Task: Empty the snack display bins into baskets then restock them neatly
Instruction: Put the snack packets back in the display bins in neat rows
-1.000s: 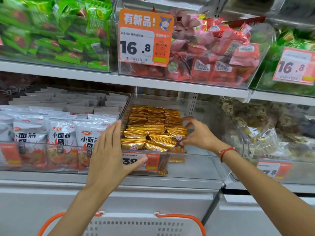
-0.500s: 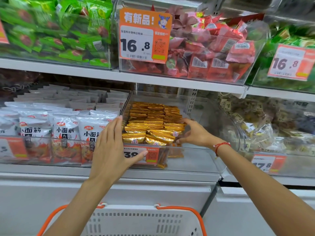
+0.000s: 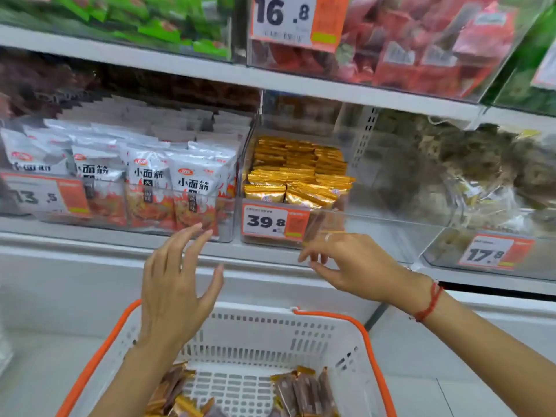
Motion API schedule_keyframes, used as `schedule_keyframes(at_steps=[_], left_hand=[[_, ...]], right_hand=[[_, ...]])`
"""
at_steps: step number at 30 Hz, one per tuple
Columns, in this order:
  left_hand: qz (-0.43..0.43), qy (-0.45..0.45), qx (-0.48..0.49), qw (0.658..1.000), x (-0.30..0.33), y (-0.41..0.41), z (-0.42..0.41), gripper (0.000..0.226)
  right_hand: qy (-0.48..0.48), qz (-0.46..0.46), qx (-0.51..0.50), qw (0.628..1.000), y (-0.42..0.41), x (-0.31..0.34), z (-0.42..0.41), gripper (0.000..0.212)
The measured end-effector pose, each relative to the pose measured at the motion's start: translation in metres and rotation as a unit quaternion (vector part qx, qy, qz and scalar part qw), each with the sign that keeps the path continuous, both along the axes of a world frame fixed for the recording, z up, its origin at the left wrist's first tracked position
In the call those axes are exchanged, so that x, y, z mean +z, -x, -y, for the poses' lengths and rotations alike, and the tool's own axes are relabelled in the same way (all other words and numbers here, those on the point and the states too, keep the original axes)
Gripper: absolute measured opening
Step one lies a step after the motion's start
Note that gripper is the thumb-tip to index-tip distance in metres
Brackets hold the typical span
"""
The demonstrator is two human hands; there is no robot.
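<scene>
Both my hands have come back out of the clear bin (image 3: 376, 230).
My left hand (image 3: 174, 293) and right hand (image 3: 358, 266) hang apart, fingers loose, holding nothing; gold packets (image 3: 298, 176) sit stacked beyond them, brown sticks (image 3: 304, 389) in the basket (image 3: 270, 329) beneath.

1. The clear bin (image 3: 391, 236) with the 39.8 price tag (image 3: 273, 221) on its front wall sits on the lower shelf (image 3: 90, 236)
2. Stacked snack packets (image 3: 301, 173) fill the left part of that bin, behind the tag
3. Left of that bin, touching it, stands a bin of upright noodle-snack bags (image 3: 150, 182)
4. Right of that bin lies a bin with the 17.8 tag (image 3: 493, 251)
5. Above that bin, on the upper shelf (image 3: 301, 82), rests a bin bearing the 16.8 tag (image 3: 288, 19)
6. Below and in front of that bin stands the basket (image 3: 270, 341), with loose packets (image 3: 304, 389) inside
7. The left hand (image 3: 174, 293) and right hand (image 3: 355, 266) hover between basket and bin
</scene>
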State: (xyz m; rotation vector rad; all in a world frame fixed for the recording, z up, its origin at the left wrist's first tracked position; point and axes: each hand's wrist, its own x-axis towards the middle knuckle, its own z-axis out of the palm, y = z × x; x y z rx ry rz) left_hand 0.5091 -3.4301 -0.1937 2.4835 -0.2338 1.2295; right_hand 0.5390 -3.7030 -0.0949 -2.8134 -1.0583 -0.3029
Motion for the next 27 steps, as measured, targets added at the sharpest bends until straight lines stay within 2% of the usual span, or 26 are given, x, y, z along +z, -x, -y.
schedule_keyframes(at_steps=[3, 5, 7, 9, 12, 16, 22, 27], left_hand=[[-0.140, 0.052, 0.117, 0.982, -0.068, 0.034, -0.042, 0.050], [-0.251, 0.107, 0.216, 0.937, -0.107, 0.054, -0.064, 0.054], [-0.331, 0.147, 0.281, 0.889, -0.129, 0.069, -0.078, 0.056], [-0.368, 0.164, 0.302, 0.864, -0.137, 0.075, -0.086, 0.048], [-0.366, 0.173, 0.298, 0.864, -0.140, 0.076, -0.091, 0.042], [-0.351, 0.108, 0.287, 0.885, -0.152, 0.079, -0.090, 0.041], [-0.323, 0.091, 0.326, 0.884, -0.160, 0.076, -0.092, 0.036], [-0.346, 0.101, 0.325, 0.874, -0.159, 0.076, -0.090, 0.038]], right_hand=[[0.117, -0.134, 0.026, 0.984, 0.007, -0.056, -0.036, 0.025], [0.177, -0.222, 0.033, 0.958, 0.009, -0.107, -0.066, 0.030], [0.184, -0.285, 0.041, 0.940, 0.010, -0.163, -0.095, 0.034], [0.174, -0.328, 0.041, 0.928, 0.013, -0.216, -0.121, 0.041], [0.171, -0.343, 0.029, 0.923, 0.028, -0.279, -0.157, 0.060], [0.154, -0.276, 0.065, 0.947, 0.039, -0.333, -0.202, 0.072], [0.238, -0.172, 0.124, 0.948, 0.010, -0.351, -0.241, 0.045], [0.142, -0.220, 0.097, 0.960, 0.022, -0.343, -0.220, 0.041]])
